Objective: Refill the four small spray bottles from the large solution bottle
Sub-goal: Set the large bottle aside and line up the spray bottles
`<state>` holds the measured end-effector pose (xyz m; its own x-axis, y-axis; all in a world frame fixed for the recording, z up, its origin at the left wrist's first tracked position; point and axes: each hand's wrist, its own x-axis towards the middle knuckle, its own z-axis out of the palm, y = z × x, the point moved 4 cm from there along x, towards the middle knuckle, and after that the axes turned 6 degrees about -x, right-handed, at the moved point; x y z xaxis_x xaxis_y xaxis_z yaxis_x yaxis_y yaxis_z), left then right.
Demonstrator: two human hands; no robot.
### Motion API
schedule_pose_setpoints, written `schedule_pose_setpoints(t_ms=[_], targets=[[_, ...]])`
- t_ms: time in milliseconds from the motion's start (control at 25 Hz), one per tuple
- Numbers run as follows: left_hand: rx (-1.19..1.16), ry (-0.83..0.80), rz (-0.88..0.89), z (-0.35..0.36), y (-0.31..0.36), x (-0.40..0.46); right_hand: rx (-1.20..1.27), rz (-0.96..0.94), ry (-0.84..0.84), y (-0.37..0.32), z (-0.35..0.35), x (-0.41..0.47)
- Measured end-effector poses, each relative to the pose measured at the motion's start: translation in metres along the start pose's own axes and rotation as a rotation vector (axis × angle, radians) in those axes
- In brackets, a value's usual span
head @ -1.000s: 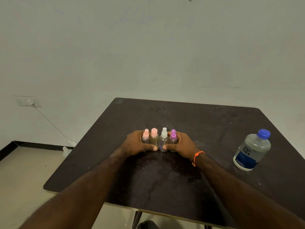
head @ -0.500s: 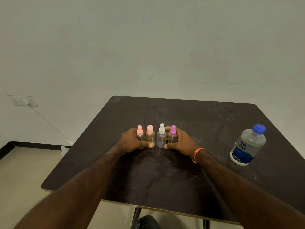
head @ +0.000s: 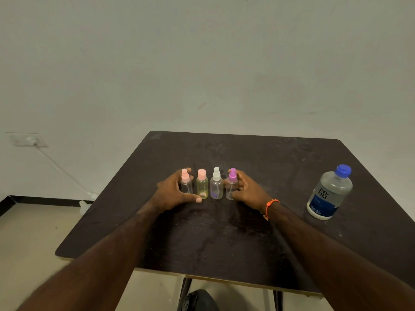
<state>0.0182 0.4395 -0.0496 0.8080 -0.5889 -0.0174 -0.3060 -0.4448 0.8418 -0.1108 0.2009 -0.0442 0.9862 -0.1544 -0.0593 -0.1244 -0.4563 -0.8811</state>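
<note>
Four small spray bottles stand in a row mid-table, slightly apart: a clear one with a pink cap (head: 186, 184), a yellowish one with a pink cap (head: 202, 186), a clear one with a white cap (head: 216, 186) and a clear one with a purple cap (head: 231, 186). My left hand (head: 171, 195) cups the leftmost bottle, thumb reaching in front of the yellowish one. My right hand (head: 248, 191) curls around the purple-capped bottle, thumb at its base. The large solution bottle (head: 329, 193), blue cap on, stands upright at the right, away from both hands.
The dark table (head: 224, 239) ends close in front of me and at the left edge. A wall socket (head: 28, 139) with a white cable (head: 60, 169) runs down to the floor at left. A dark object (head: 197, 300) lies under the table's front edge.
The four bottles were pressed together between my hands; now they stand spaced apart in a row. Both hands have moved slightly outward with the outer bottles.
</note>
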Motion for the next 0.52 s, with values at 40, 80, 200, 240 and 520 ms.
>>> schedule_pose_setpoints(t_ms=[40, 80, 200, 240, 520], targets=[[0.044, 0.032, 0.006, -0.001, 0.001, -0.005, 0.009, 0.013, 0.013, -0.001, -0.001, -0.002], [0.102, 0.081, 0.025, -0.004, 0.004, -0.012, 0.004, 0.02, 0.032, -0.001, -0.002, -0.004], [0.288, 0.378, 0.21, -0.02, 0.026, -0.036, -0.074, 0.019, 0.16, -0.004, -0.009, -0.015], [0.339, 0.458, 0.274, -0.024, 0.034, -0.043, -0.155, 0.011, 0.233, -0.006, -0.014, -0.022], [0.514, 0.384, 0.579, 0.008, 0.112, -0.06, -0.847, -0.185, 0.513, -0.044, -0.043, -0.099]])
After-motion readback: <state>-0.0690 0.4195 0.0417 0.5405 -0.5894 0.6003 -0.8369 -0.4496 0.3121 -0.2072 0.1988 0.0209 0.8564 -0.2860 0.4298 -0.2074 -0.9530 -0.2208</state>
